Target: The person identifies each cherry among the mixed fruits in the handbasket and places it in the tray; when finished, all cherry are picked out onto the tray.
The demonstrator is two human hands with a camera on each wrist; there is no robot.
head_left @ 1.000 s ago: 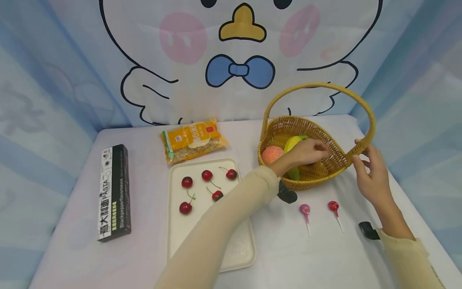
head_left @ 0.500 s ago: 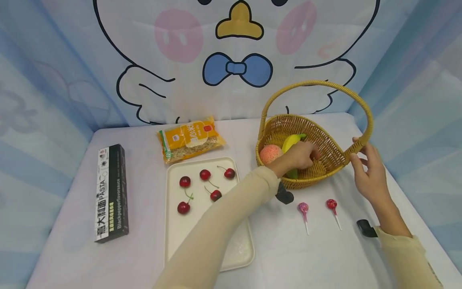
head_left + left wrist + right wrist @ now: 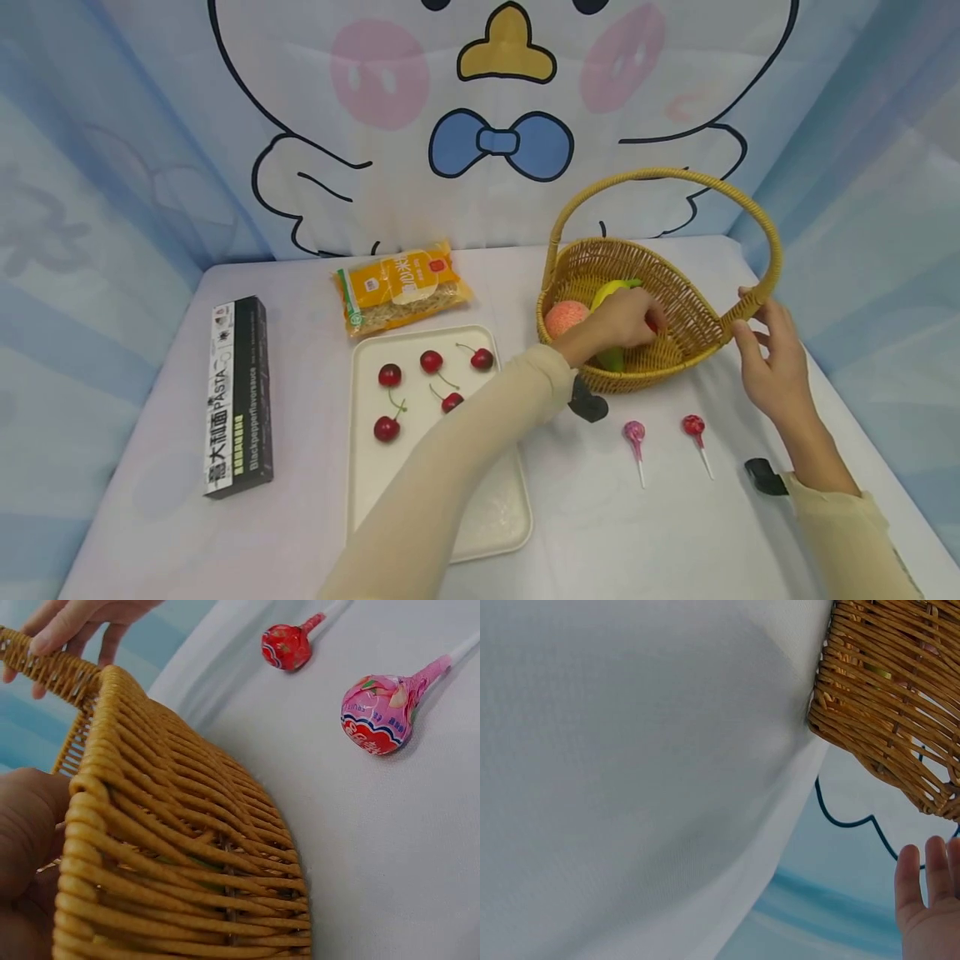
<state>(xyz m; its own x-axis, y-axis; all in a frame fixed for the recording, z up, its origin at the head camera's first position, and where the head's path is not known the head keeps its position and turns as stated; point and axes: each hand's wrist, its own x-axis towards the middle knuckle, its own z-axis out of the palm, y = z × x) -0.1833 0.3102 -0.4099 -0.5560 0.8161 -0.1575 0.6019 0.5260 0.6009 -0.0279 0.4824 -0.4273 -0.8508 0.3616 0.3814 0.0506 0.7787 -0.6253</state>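
In the head view a wicker basket with a tall hoop handle stands at the back right. Inside it lie a pinkish-orange round fruit and a yellow banana with a green tip; a green part shows below the wrist. My left hand reaches into the basket, its curled fingers pinching a small red thing, mostly hidden. My right hand holds the foot of the handle at the right rim, thumb in front and fingers behind. The left wrist view shows the basket's woven wall beside my left hand.
Two lollipops, one pink and one red, lie before the basket. A cream tray with several cherries is left of it. Behind stands an orange food packet; a black-and-white pasta box lies far left.
My left hand has moved slightly left and lower inside the basket, and a red thing now shows at its fingertips. The right hand keeps its hold on the handle.
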